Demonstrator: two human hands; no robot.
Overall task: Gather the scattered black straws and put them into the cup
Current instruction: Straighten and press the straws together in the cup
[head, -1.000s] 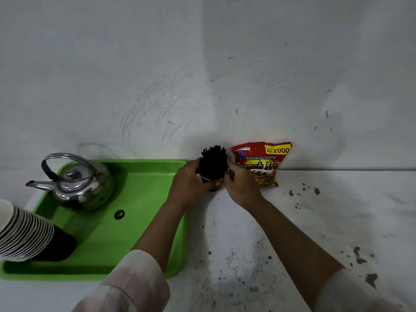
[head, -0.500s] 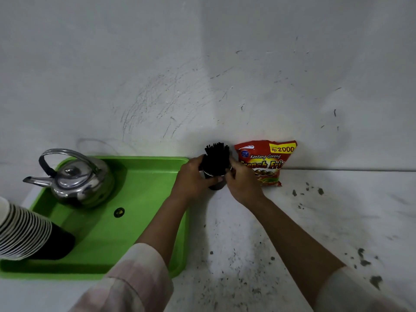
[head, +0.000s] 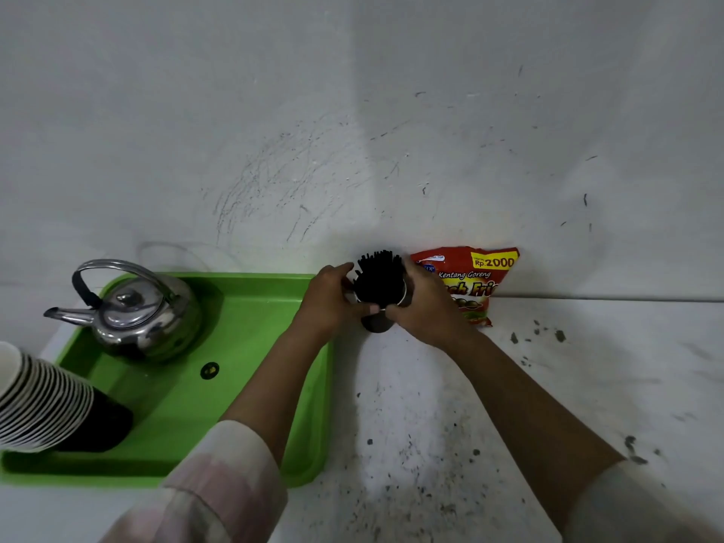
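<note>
A thick bundle of black straws (head: 379,278) stands upright in a dark cup (head: 377,322) with a white rim, close to the wall on the white counter. My left hand (head: 331,303) wraps the cup and bundle from the left. My right hand (head: 429,307) wraps them from the right. The fingertips of both hands meet in front at the cup's rim. Most of the cup is hidden by my hands. I see no loose straws on the counter.
A red snack bag (head: 476,278) leans on the wall just right of the cup. A green tray (head: 250,346) to the left holds a steel kettle (head: 137,311) and a stack of paper cups (head: 47,401). Dark specks dot the counter.
Both hands keep their hold around the cup and straws; they closed in slightly at the rim. The view shifted a little.
</note>
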